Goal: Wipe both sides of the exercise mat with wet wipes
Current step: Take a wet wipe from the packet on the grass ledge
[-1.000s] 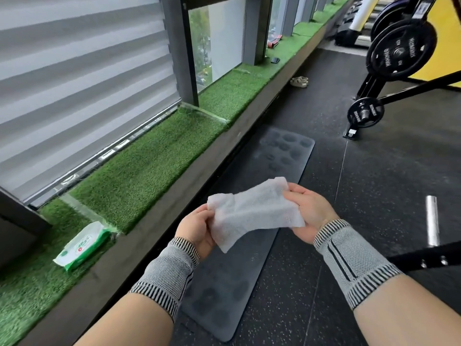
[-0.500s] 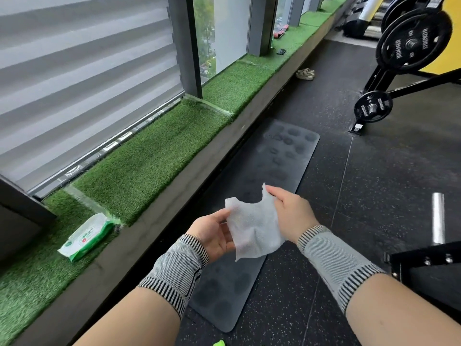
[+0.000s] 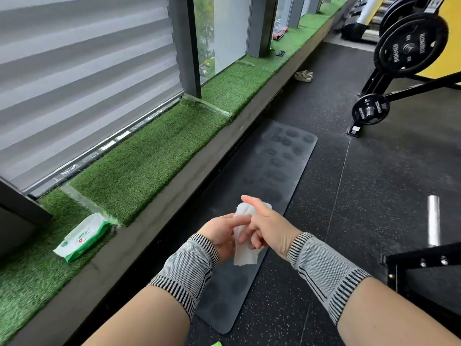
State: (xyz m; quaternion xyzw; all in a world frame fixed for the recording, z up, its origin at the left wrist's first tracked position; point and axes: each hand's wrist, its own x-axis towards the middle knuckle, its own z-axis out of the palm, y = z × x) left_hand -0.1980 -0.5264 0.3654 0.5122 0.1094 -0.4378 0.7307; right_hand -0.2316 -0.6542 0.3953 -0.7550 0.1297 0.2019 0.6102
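**— Where are you with the mat?**

— Not on it yet. Nearest me, my left hand [image 3: 219, 236] and right hand [image 3: 268, 227] are together in front of my chest with one wet wipe [image 3: 245, 254] between them. The left pinches it with thumb and fingers; the right has its lower fingers curled on the wipe and its forefinger sticking out straight. The wipe is bunched into a narrow folded strip, one end hanging below my hands and one showing above them. I judge this the step of readying the wipe; no wiping has begun.

**— And the mat itself?**

— The exercise mat [image 3: 272, 171] lies flat on the dark rubber floor [image 3: 374, 196] below my hands, running away from me along the foot of the ledge. It is dark grey with many darker oval marks on the side facing up.

**— What does the next move need?**

— Getting down to it, I think, the wipe flat under one palm, starting at the near end. The underside comes later, after a flip.

**— More wipes?**

— The wipes pack [image 3: 82, 237] sits on the green turf ledge [image 3: 149, 158] to my left, well apart from the mat. Farther off, weight plates [image 3: 409, 44] on a black rack.
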